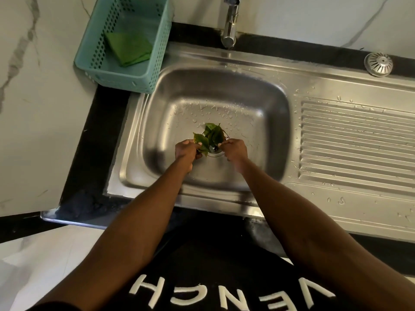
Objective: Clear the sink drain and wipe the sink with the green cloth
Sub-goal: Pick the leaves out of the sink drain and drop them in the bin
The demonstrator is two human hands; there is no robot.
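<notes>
Several green leaves (212, 136) lie bunched over the drain (216, 151) at the bottom of the steel sink basin (170, 122). My left hand (187, 151) is closed on the leaves at the drain's left side. On the right side, my right hand (233, 150) pinches at the leaves or the drain rim; which one is unclear. The green cloth (129, 48) lies folded inside a teal plastic basket (94, 61) at the sink's back left corner.
A chrome tap (230, 23) hangs over the basin's back edge. The ribbed, wet draining board (354, 140) stretches to the right. A round metal drain strainer (378, 63) sits on the black counter at the back right. Marble walls border the left.
</notes>
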